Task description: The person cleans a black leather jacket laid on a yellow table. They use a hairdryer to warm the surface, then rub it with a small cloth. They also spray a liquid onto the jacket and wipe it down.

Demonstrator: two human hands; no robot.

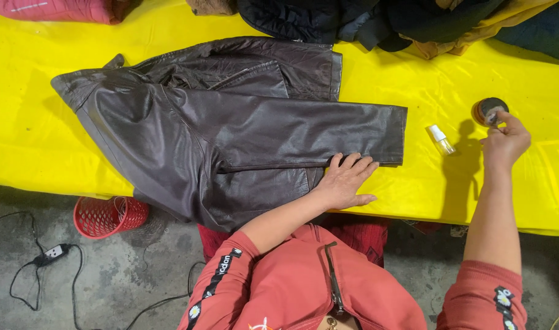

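A dark brown leather jacket [230, 128] lies flat on the bench [414, 79], its surface glossy and creased, one long sleeve [304, 131] stretched straight toward the right with a clean, squared cuff. The left hand [344, 180] rests palm down on the jacket's lower edge just below that sleeve, its fingers [353, 164] spread and lying flat against the leather. Well apart to the right, the right hand [504, 143] is raised over a small round tin [489, 110], brown-rimmed with a dark top; its fingers are curled together at the tin, touching it, though a firm grip cannot be told. Between sleeve cuff and tin lies a small clear spray bottle [440, 139] with a white cap, tilted on its side.

The bench is covered in smooth, bright yellow sheeting with soft folds. Along its far edge a heap of dark, pink and mustard garments [377, 18] is piled. The jacket's hem hangs over the near edge. Below, the floor [108, 281] is rough grey concrete, with a red mesh basket [105, 215] and a black cable [47, 256] trailing. Bare yellow surface lies open left of the jacket and right of the tin.
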